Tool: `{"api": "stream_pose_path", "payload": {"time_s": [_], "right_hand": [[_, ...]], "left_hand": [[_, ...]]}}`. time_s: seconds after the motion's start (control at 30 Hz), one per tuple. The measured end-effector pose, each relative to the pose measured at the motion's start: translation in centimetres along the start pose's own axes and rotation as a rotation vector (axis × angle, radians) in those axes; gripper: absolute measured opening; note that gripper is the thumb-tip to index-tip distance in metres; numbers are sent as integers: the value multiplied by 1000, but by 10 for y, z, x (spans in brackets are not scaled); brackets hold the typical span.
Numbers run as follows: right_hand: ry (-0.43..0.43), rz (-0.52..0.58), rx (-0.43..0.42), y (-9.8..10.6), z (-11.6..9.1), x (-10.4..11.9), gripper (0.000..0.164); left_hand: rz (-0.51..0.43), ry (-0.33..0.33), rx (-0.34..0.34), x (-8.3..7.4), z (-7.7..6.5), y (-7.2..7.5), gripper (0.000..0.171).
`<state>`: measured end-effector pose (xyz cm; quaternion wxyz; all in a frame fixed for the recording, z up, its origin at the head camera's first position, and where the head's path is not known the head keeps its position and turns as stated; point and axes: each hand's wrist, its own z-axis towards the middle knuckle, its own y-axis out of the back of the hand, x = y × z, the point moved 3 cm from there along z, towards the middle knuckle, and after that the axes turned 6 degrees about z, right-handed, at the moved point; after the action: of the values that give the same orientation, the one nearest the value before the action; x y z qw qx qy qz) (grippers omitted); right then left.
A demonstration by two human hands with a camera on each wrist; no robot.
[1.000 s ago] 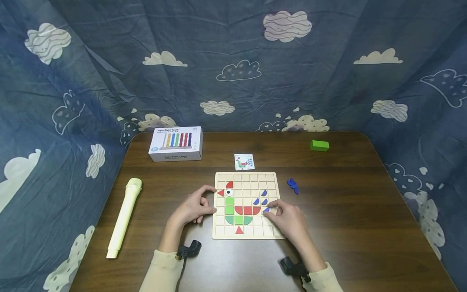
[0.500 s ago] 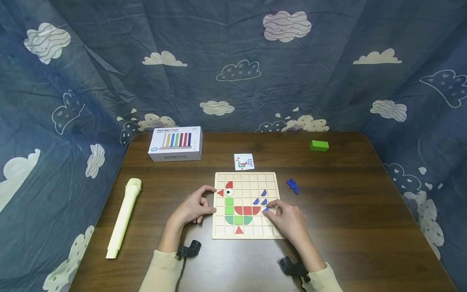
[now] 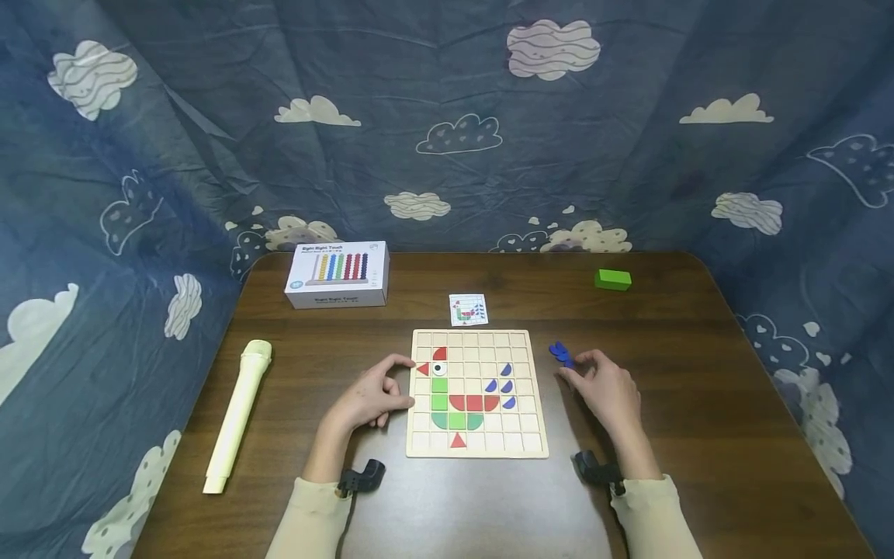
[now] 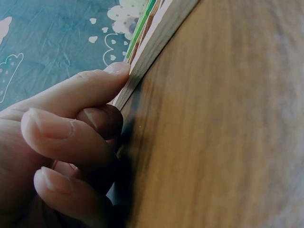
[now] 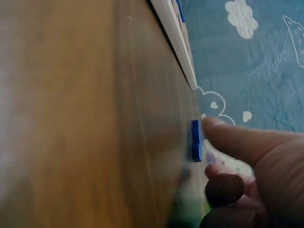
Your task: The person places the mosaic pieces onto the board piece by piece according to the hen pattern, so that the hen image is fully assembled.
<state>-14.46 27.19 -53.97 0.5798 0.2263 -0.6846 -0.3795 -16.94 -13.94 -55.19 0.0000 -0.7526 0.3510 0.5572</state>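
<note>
A square wooden grid board [image 3: 513, 444] lies on the table with red, green and blue pieces forming a bird-like figure. My left hand [image 3: 369, 394] touches the board's left edge with thumb and forefinger spread apart; the left wrist view shows one fingertip [image 4: 118, 69] against that edge. To the right of the board lies a small cluster of blue half-round pieces [image 3: 559, 351]. My right hand [image 3: 609, 390] is at this cluster, thumb and forefinger apart around its near end. In the right wrist view the thumb is close beside the blue pieces [image 5: 196, 142]; contact cannot be told.
A small picture card [image 3: 468, 310] lies just behind the board. Farther back are a white box [image 3: 337, 276] at left and a green block [image 3: 613, 279] at right. A pale yellow microphone-shaped object [image 3: 239, 415] lies at the left. A cloud-patterned cloth [image 3: 447, 93] hangs behind the table.
My right hand has let go of a blue half-round piece, now lying on the board, and moved right and away from me to the blue cluster. The left hand stays in place.
</note>
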Motion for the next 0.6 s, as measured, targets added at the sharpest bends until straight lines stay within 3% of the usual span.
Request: {"api": "stream_pose_path", "payload": {"time_s": [0.27,0.6], "right_hand": [[21,-69,-9,-4,10,-4,42],[9,-54,-47,-7,10,-8,29]], "left_hand": [[-2,-2,-3,0,0,1,62],[6,2,-3,0,0,0,61]]}}
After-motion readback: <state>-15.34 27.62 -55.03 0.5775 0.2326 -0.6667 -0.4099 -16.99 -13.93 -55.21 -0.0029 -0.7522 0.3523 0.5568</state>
